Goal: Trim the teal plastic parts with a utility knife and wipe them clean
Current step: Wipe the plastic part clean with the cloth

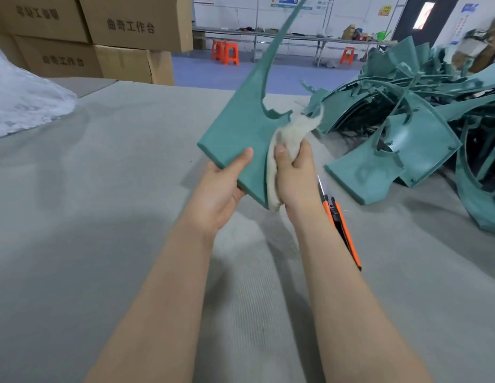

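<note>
I hold a flat teal plastic part (241,131) with a long thin arm that rises toward the top of the view. My left hand (221,186) grips its near corner, thumb on top and fingers underneath. My right hand (294,175) holds a whitish cloth (287,134) bunched against the part's right edge. An orange and black utility knife (341,225) lies on the table just right of my right forearm, its blade out and pointing away from me.
A tangled pile of teal plastic parts (417,128) fills the right side of the grey felt-covered table (102,189). Stacked cardboard boxes (108,37) stand at the back left. A clear plastic bag (22,106) lies at the left edge. Orange stools (225,52) stand beyond.
</note>
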A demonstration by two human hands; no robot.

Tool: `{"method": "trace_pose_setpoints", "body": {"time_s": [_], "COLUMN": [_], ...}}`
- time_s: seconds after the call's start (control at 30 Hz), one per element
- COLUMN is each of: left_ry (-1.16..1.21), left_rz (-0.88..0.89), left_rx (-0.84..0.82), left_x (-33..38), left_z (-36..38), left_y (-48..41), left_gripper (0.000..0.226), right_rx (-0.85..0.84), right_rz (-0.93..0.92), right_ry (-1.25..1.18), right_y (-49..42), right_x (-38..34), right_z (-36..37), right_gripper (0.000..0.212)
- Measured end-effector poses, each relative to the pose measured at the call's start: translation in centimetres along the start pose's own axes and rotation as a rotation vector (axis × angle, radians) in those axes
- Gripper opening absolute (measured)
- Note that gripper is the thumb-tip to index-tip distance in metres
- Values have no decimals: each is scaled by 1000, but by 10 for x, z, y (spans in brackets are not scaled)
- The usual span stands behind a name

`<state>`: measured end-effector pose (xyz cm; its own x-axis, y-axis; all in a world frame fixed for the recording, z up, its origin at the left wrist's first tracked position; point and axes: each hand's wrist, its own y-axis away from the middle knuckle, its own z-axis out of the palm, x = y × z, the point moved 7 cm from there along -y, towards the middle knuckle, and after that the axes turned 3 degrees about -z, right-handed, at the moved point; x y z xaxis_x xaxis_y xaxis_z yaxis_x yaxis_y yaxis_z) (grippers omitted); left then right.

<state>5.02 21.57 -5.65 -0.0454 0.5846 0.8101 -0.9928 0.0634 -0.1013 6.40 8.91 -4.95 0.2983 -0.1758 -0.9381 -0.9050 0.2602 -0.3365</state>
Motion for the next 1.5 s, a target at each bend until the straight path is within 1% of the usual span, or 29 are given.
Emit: {"method": "trace_pose_setpoints", "body": {"time_s": [0.03, 0.07, 0.1, 0.23, 0.33, 0.4, 0.53, 0.6, 0.67, 0.73, 0.77, 0.8, 0.83, 0.87, 0.93, 0.97, 1.0, 1.03, 1.1, 1.17, 1.23, 1.3, 1.37, 1.4, 1.43, 1.5], "left_ry": [-22, -52, -90, -221, -325, -355, -368, -346, -294, -248, -239, -240, -255, -282, -365, -412, -454, -480, -491, -498, -499, -463, -414, -407, -412, -431], "left_rz": [-22, -42, -58, -84, -67, -67, -65, -55, -56, -63, -66, -70, -76, -78, -69, -61, -57, -59, -71, -86, -96, -109, -116, -115, -114, -111], "left_rx": [-11, -23, -35, -58, -32, -11, -4, -7, -20, -28, -29, -29, -29, -29, -34, -44, -62, -84, -122, -132, -110, -51, 18, 37, 43, 17], "left_x": [-1, -3, -4, -3, 1, 3, 6, 8, 9, 9, 9, 8, 7, 7, 7, 8, 8, 7, 6, 6, 6, 7, 9, 10, 11, 12], "left_z": [-1, -1, -1, -3, -8, -12, -13, -11, -10, -10, -10, -11, -11, -13, -15, -15, -14, -12, -8, -4, -4, -8, -15, -17, -19, -18], "left_y": [0, 0, 0, 1, 0, 0, -1, -1, 0, 0, 0, 0, 0, 0, 0, 0, 0, 1, 3, 4, 4, 3, 3, 2, 2, 4], "left_gripper": [14, 14, 14, 14, 14, 14, 14, 14, 15, 16, 16, 16, 15, 14, 13, 14, 15, 16, 17, 17, 17, 15, 14, 14, 14, 15], "right_rx": [83, 158, 200, 228, 246, 281, 321, 342, 333, 254, 209, 164, 128, 98, 54, 53, 78, 116, 169, 198, 208, 188, 123, 68, 6, -47], "right_rz": [-26, -36, -43, -68, -119, -86, -25, 34, 203, 382, 422, 422, 362, 260, 0, -89, -140, -166, -150, -62, 88, 237, 292, 256, 177, -13], "right_ry": [24, 42, 45, 68, 206, 230, 182, 49, -253, -527, -588, -595, -535, -392, 17, 169, 260, 298, 326, 318, 163, -79, -211, -158, -56, 163], "right_y": [1, 0, -1, 0, 4, 2, -2, -2, -4, -3, -1, 0, -2, -4, -6, -7, -6, -6, -7, -6, -4, -4, -3, -4, -6, -9], "right_x": [0, 1, 3, 9, 9, 13, 15, 16, 26, 36, 34, 31, 26, 18, 0, -2, -3, -2, 3, 10, 23, 36, 38, 34, 29, 19], "right_z": [-7, -15, -20, -24, -24, -29, -37, -40, -38, -28, -23, -20, -20, -21, -22, -22, -24, -27, -32, -34, -33, -29, -22, -19, -15, -10], "right_gripper": [20, 15, 17, 26, 34, 29, 33, 29, 23, 14, 21, 30, 32, 27, 15, 15, 18, 20, 25, 34, 39, 37, 35, 35, 33, 16]}}
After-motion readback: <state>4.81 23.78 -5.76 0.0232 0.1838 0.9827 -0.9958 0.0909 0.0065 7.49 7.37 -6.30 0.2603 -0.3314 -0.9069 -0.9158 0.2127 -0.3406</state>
